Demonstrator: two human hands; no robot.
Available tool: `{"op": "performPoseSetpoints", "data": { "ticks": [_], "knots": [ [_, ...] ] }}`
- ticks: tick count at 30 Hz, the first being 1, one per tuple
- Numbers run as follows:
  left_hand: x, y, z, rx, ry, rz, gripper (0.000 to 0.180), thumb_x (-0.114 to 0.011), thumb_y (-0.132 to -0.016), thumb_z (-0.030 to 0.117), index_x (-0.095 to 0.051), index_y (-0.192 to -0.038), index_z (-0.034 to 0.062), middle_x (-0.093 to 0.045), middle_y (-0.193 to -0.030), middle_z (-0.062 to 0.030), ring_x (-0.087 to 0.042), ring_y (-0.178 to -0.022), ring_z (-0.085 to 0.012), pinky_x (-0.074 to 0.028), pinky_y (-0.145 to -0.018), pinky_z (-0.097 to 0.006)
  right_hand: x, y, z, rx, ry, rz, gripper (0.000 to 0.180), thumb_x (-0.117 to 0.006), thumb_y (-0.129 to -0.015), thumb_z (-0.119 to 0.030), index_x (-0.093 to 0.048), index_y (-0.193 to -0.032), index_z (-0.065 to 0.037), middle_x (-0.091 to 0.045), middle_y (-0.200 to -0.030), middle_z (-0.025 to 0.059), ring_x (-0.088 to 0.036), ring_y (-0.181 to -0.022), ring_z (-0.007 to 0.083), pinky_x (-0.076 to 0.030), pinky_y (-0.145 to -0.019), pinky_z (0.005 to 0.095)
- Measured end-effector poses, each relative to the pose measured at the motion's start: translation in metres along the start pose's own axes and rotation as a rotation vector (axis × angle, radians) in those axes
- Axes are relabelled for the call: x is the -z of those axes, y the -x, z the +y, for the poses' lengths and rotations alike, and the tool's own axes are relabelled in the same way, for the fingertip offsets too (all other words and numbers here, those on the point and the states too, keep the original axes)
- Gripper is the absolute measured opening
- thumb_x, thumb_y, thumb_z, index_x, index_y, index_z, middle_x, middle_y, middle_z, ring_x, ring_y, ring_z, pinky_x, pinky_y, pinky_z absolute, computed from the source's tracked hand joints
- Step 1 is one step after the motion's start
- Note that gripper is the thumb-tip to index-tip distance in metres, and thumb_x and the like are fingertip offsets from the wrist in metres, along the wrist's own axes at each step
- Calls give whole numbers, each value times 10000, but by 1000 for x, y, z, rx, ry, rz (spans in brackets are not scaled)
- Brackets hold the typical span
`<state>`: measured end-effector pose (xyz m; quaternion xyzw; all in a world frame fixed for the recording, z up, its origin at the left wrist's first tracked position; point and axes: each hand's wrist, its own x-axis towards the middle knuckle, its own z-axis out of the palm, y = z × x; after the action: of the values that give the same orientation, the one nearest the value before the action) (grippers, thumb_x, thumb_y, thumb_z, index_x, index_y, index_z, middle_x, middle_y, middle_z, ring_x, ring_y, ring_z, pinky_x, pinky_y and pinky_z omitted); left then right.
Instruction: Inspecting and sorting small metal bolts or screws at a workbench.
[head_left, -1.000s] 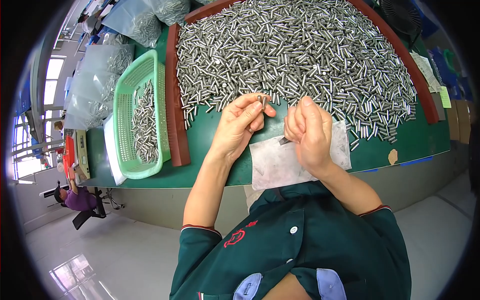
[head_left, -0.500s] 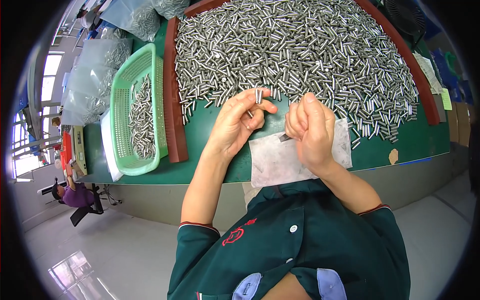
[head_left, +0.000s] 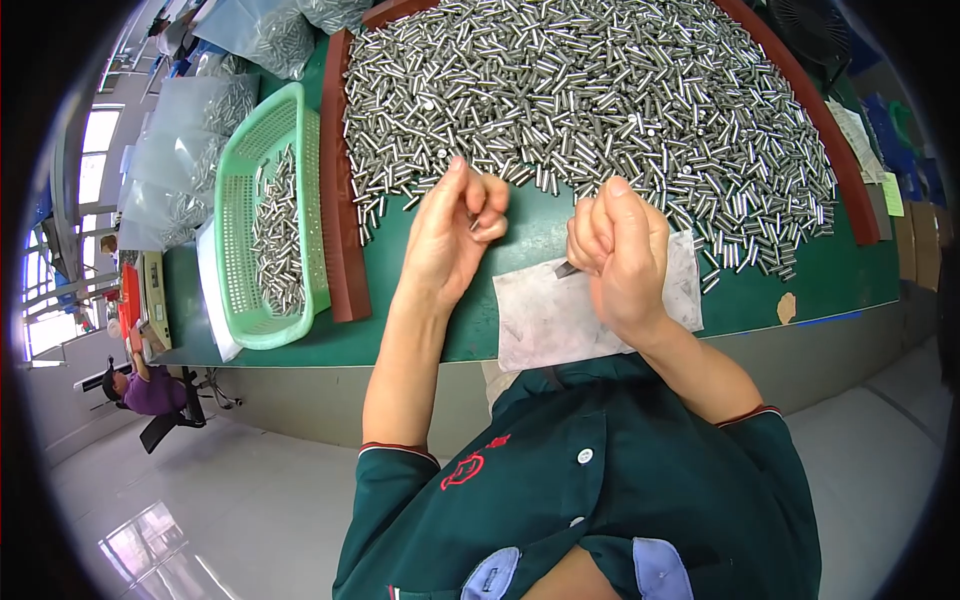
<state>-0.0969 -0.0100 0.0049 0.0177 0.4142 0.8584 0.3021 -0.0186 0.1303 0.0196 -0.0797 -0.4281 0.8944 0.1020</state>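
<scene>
My left hand (head_left: 452, 225) is over the near edge of the heap, its fingers curled in toward the palm and the thumb up. A small glint of a metal pin (head_left: 473, 224) shows between its fingers; the rest of the grip is hidden. Closed like a fist, my right hand (head_left: 625, 255) is above a smudged white sheet (head_left: 540, 325). From the fist's left side sticks out the end of a small dark grey piece (head_left: 567, 269), whose kind I cannot make out. Beyond both hands spreads a wide heap of short, shiny metal pins (head_left: 580, 90).
Reddish-brown rails (head_left: 345, 230) border the heap on the green table (head_left: 440, 335). Left of them stands a light green perforated basket (head_left: 240, 328) with metal pins inside. Clear bags of pins (head_left: 180, 150) lie farther left. A person in purple (head_left: 155, 392) sits beyond, at the left.
My left hand has drawn back leftward and its fingers have curled in; the metal pin at its fingertips no longer shows there. My right hand is nearly unmoved.
</scene>
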Motion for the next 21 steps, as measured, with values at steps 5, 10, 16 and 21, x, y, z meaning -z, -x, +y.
{"op": "performPoseSetpoints", "data": {
  "ticks": [5,10,16,21],
  "knots": [
    [-12,-2,-7,-432,-1175,284,93,-630,-742,95,-584,-758,17,-401,-493,31,-344,-437,-50,-282,-418,-199,1,0,1,5,9,-8,385,-295,-910,-218,-274,-545,-97,-272,-447,1,-193,-399,71,-195,-380,225],
    [-17,-9,-17,-639,-1700,236,154,-643,-689,107,-594,-825,55,-518,-527,-103,-515,-468,-255,-394,-459,-346,-1,0,1,8,0,-17,384,-300,-910,-219,-278,-547,-95,-273,-448,2,-193,-399,71,-197,-382,226],
    [-14,-4,-16,-625,-1715,163,127,-622,-697,92,-605,-819,62,-572,-609,-122,-562,-550,-277,-430,-505,-348,-1,1,-1,11,15,-8,396,-301,-910,-228,-274,-537,-99,-273,-448,0,-193,-401,72,-198,-387,225],
    [-11,4,-7,-531,-1525,13,148,-645,-661,27,-625,-806,46,-483,-513,-69,-398,-424,-94,-338,-419,-239,0,1,-1,-19,-7,18,402,-300,-911,-233,-273,-533,-100,-275,-449,-1,-194,-408,71,-203,-396,225]
  ]
}}
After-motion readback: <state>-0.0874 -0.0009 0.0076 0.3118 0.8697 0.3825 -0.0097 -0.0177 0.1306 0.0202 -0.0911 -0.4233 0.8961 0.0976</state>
